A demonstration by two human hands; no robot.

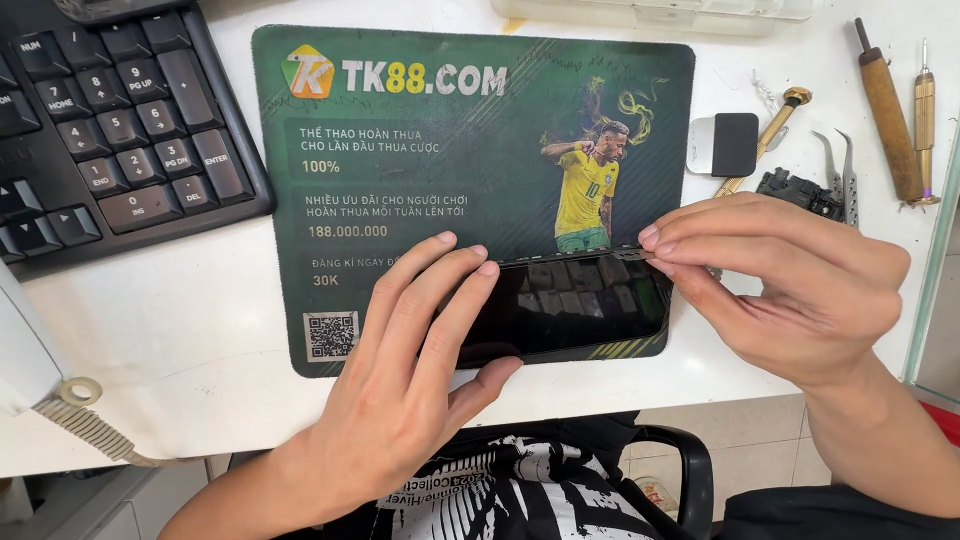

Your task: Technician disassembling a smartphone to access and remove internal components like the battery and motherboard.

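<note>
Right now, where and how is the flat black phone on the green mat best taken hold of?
Probably by its two long edges, coming from the near side. The flat black glossy phone lies face up on the green printed mat, too thin to pinch from above. The left hand already grips its left end; the right hand pinches its far right corner.
</note>
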